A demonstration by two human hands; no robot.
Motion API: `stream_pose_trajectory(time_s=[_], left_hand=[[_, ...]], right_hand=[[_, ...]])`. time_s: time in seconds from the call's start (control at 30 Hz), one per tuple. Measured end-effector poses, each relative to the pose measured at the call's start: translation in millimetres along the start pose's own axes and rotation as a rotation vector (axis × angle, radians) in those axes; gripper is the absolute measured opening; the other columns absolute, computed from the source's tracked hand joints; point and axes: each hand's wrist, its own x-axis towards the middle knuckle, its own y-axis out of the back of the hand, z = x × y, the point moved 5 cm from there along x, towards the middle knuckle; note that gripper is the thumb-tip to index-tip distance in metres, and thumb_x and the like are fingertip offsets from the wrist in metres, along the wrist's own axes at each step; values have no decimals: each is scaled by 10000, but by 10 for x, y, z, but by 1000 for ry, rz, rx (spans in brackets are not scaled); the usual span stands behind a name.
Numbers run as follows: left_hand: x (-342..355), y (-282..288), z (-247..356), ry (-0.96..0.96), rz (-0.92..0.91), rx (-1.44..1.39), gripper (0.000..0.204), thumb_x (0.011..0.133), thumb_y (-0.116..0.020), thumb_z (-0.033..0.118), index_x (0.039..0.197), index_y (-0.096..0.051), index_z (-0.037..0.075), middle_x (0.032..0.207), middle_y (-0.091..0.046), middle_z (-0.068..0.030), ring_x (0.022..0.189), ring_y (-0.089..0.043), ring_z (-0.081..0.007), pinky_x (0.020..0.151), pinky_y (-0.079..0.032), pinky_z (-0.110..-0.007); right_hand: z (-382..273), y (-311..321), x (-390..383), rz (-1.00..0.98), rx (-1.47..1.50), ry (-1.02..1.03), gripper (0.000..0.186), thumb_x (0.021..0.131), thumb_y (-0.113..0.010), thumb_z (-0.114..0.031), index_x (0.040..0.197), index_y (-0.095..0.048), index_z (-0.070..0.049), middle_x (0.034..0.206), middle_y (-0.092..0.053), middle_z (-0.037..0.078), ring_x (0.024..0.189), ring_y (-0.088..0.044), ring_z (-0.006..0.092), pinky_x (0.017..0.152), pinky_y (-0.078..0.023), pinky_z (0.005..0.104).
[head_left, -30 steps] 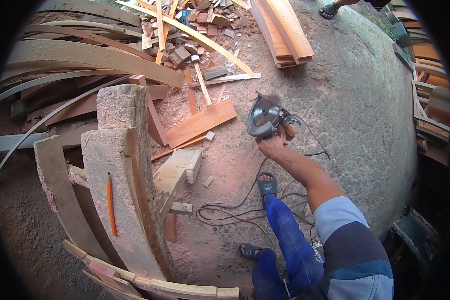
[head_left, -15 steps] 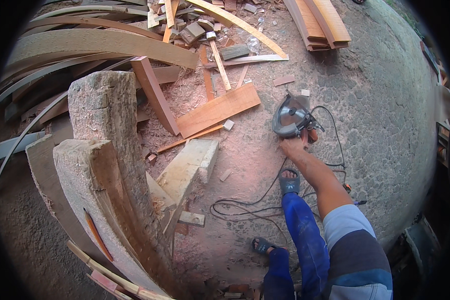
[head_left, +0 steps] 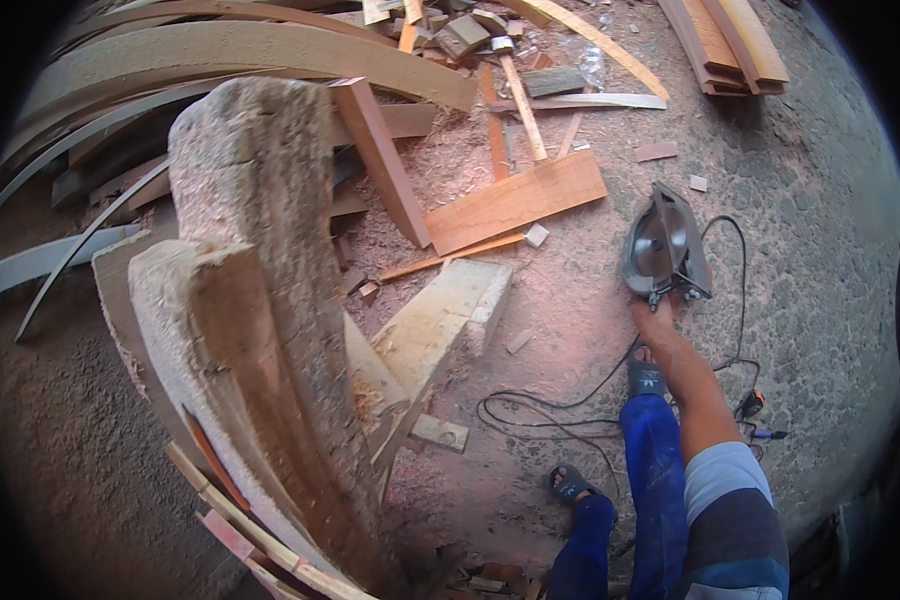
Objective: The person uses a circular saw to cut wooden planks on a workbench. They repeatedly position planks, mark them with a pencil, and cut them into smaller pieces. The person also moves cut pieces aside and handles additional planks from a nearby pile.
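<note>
My right hand (head_left: 654, 318) is closed on a circular saw (head_left: 665, 248) at the right of the view, its arm stretched forward from the lower edge. The saw's body hides most of my fingers. Its round blade and dark guard face up toward me, and it seems tilted. From the saw a black cord (head_left: 743, 290) curves round to the right and down toward my feet. Nearest to the saw on the floor lie a small pale wood block (head_left: 698, 183) and a flat reddish offcut (head_left: 656, 152). My left hand does not show.
Thick upright timbers (head_left: 260, 180) stand at the left. A reddish board (head_left: 520, 203) and a hammer (head_left: 520, 100) lie among offcuts and shavings. Curved planks (head_left: 220, 60) are piled at the far left, more (head_left: 725, 45) at the far right. Cord loops (head_left: 530, 410) lie by my sandalled feet.
The view has swung left, so the scene sits farther right. The saw has turned and tilted in my right hand, and looks larger and nearer.
</note>
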Motion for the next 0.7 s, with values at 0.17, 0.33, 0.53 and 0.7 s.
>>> stream_pose_trajectory(time_s=[0.17,0.33,0.53,0.7], left_hand=[[-421,309,21,81,-45,-156,852,984,-499,608,1538,-247,12,1436,-392,-197,1353,-430,-327,1156,-330,-451],[-509,376,-231,28,9,30,907,974,-414,495,1600,-106,-85,1628,-202,-349,1532,-195,-477,1257,-179,-478],[-500,257,-491,-65,95,-41,925,927,-521,384,1607,-88,-70,1653,-179,-319,1541,-162,-477,1259,-107,-571],[-493,186,-535,27,67,-18,941,911,-591,360,1615,-109,-37,1660,-197,-288,1548,-162,-451,1255,-89,-591]], right_hand=[[-108,899,-600,3,10,177,552,953,-563,-243,1475,-535,-65,1517,-519,166,1419,-436,309,1119,-365,544],[-380,2214,-1738,-161,434,360,317,871,-650,-216,1159,-658,-84,1206,-624,178,1110,-634,408,875,-524,538],[-324,4928,-2930,470,952,532,306,913,-657,-102,1212,-671,-43,1073,-691,176,1001,-672,377,833,-538,462],[-610,6840,-3335,923,598,738,441,906,-618,-30,1339,-636,-115,1336,-634,125,1212,-589,329,1025,-450,444]])
